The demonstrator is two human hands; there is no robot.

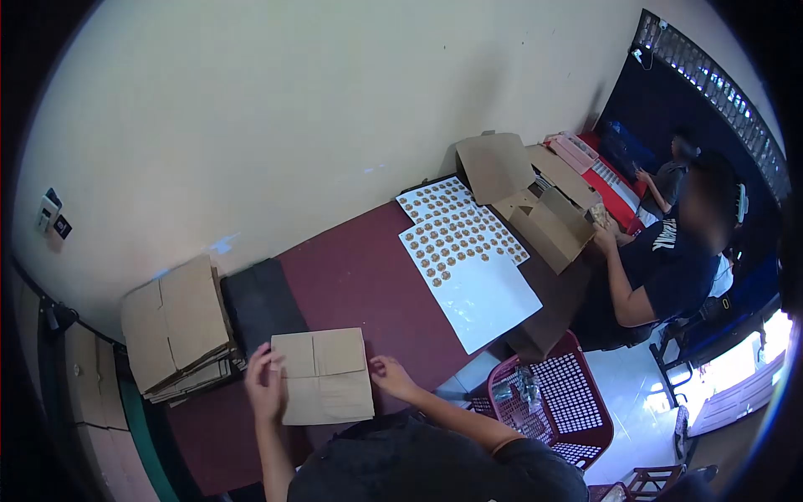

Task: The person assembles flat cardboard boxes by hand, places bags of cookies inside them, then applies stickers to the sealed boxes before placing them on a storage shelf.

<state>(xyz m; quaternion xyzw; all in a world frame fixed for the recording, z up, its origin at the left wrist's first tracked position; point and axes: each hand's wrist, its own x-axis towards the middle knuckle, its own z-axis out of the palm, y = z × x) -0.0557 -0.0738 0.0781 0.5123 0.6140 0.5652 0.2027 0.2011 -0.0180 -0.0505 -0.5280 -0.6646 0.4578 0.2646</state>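
A folded-flat cardboard box point(324, 378) lies on the maroon tabletop in front of me, its flap slits facing up. My left hand point(264, 383) is at its left edge, fingers bent and apart, holding nothing. On the other side, my right hand point(391, 378) has its loosely curled fingertips close beside the right edge, with nothing in them. To the left of the box, a stack of flat cardboard boxes point(177, 322) rests against the wall.
White sheets with round gold stickers point(460, 230) lie farther right, near an open cardboard box point(552, 226). A person point(652, 268) handles something there; another person point(667, 180) is behind. Below the table's right end stands a maroon plastic basket point(577, 393) holding clear-wrapped items.
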